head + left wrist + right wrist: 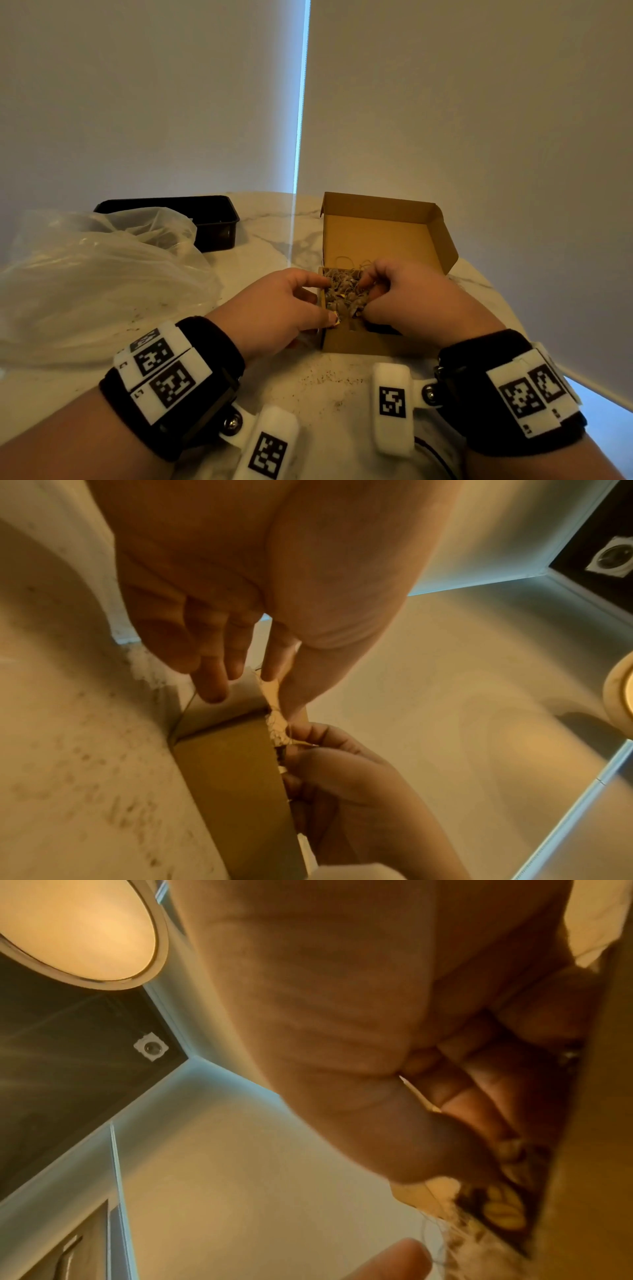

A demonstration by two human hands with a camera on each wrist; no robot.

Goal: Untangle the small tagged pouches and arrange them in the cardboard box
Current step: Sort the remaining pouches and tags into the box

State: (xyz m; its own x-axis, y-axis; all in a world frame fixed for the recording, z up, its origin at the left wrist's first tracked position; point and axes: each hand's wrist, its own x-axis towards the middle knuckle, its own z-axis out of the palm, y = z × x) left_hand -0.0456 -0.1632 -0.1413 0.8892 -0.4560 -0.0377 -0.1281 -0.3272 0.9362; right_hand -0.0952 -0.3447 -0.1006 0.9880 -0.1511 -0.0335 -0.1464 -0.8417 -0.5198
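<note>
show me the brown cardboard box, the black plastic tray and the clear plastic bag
brown cardboard box (373,236): head view, on the bare inside of its raised lid
black plastic tray (219,230): head view, on its near right wall
clear plastic bag (102,274): head view, on its crumpled middle

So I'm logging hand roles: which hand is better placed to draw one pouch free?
Probably the left hand: its thumb and forefinger already pinch a pouch at the cardboard box edge, while the right hand grips the tangle.

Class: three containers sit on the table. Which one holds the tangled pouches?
The cardboard box, lid open, between both hands; not the black tray or plastic bag.
</note>
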